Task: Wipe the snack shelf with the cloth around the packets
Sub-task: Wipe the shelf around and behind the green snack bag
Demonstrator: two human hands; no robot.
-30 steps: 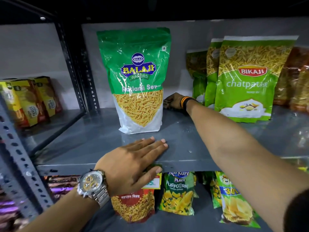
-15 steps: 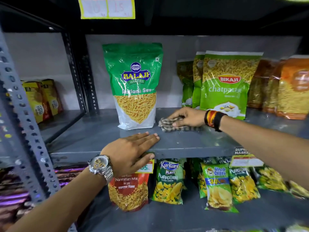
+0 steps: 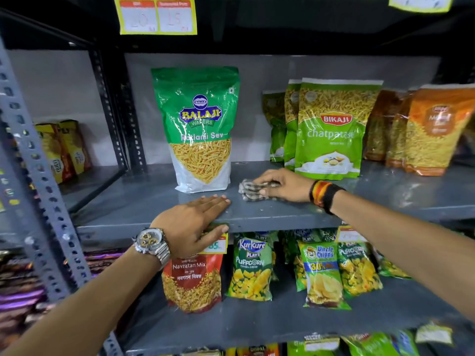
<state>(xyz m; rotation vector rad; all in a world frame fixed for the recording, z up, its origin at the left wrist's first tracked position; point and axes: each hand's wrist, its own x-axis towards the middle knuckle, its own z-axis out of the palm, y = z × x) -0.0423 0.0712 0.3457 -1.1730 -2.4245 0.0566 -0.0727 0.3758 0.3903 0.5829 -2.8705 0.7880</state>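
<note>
Grey shelf (image 3: 282,219), head view: right hand (image 3: 285,185) gripping cloth (image 3: 250,190) near front edge, between Balaji packet (image 3: 200,129) and Bikaji packets (image 3: 331,129). Left hand (image 3: 191,222) flat, fingers extended, over front edge.

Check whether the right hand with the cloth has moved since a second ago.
Yes. The right hand was behind the Balaji packet at the back; it has pulled the cloth forward, now right of the packet's base near the shelf front.
</note>
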